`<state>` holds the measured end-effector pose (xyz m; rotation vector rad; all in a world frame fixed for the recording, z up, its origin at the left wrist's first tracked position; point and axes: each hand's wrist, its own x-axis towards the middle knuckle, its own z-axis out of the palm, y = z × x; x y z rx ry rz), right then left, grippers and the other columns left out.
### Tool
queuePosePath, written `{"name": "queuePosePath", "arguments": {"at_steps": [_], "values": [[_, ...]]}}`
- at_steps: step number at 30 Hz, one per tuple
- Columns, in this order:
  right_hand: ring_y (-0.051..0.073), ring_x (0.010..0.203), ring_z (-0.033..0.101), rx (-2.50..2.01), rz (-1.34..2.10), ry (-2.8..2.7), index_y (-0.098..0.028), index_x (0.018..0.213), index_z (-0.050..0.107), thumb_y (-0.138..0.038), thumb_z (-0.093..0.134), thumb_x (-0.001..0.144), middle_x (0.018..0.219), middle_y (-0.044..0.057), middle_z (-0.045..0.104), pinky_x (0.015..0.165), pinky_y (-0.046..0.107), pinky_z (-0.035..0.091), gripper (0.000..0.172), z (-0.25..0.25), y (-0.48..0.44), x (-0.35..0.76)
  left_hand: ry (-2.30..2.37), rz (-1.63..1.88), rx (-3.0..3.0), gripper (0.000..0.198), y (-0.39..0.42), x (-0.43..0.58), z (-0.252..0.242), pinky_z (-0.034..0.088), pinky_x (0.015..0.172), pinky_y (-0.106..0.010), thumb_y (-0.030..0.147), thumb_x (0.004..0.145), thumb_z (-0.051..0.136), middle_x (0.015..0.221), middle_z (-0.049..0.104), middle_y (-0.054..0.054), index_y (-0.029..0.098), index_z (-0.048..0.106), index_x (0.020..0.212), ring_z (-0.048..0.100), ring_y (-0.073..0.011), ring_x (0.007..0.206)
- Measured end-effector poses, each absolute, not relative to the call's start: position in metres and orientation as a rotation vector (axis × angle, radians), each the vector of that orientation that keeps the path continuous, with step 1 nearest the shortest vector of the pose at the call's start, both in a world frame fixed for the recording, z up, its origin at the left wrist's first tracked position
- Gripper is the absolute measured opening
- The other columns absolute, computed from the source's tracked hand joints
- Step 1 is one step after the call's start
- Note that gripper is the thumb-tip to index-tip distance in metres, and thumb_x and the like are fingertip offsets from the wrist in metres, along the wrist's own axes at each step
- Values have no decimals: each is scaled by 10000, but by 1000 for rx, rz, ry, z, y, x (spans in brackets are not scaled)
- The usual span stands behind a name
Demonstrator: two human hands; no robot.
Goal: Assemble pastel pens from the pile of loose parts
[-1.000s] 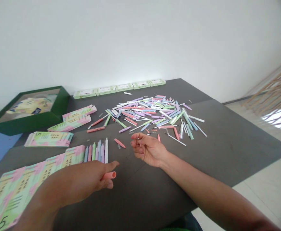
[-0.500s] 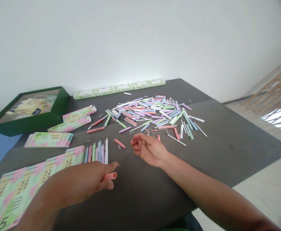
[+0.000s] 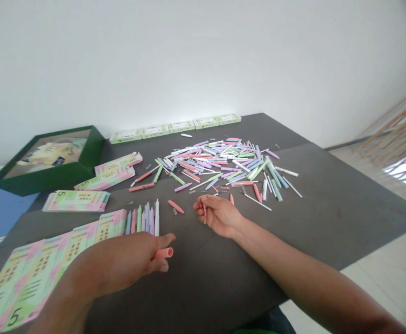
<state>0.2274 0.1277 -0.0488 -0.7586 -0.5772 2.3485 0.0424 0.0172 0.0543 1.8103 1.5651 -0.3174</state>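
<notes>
My left hand (image 3: 133, 253) grips a pink plastic pen barrel (image 3: 164, 253), its open end showing past my fingers. Just behind that hand, a row of pastel pens (image 3: 143, 220) lies side by side against a printed pink-and-green card strip (image 3: 39, 266). My right hand (image 3: 218, 214) rests on the table with its fingers curled on a thin pale pen part (image 3: 204, 214). A pink pen piece (image 3: 176, 206) lies between my hands. Beyond my right hand spreads a loose heap of pastel pen parts (image 3: 220, 167).
The dark grey table (image 3: 328, 208) holds several more printed card strips (image 3: 75, 201) and an open green box (image 3: 49, 160) at the left. A row of pale green boxes (image 3: 175, 126) lines the far edge. Wooden sticks (image 3: 401, 130) stand beyond the right edge.
The whole view has shifted slightly, so the table contents sit a little further right. My right fingers now curl around the thin part. My left hand still holds the pink barrel.
</notes>
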Motion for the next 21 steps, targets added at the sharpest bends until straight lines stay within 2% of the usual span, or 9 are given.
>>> {"name": "queuePosePath", "arguments": {"at_steps": [2,8,14,21], "values": [[85,490,520,-824,2329,-568,-119,748,576,-135,496,795,628,39,615,453,174,401,94,-50,130,227,1572,-328,1817,470,18,43,55,465,670,-252,429,813,471,911,724,-3,243,558,1236,663,-211,807],[77,517,544,-862,2261,-619,-97,733,586,34,438,651,712,65,647,499,178,460,214,-53,137,228,1601,-401,1797,524,17,44,55,467,702,-268,445,821,472,984,710,-31,229,515,1297,648,-227,872],[113,616,608,-820,2240,-519,-140,810,554,38,452,701,702,58,649,613,233,526,232,-48,151,237,1530,-364,1821,448,16,43,56,460,679,-265,415,827,461,898,720,-23,224,560,1220,657,-220,804],[102,546,549,-809,2344,-436,-142,849,511,69,436,627,718,65,620,481,197,464,316,-40,158,248,1583,-370,1818,455,20,43,59,450,690,-266,421,833,454,938,715,-36,208,547,1224,652,-227,836]]}}
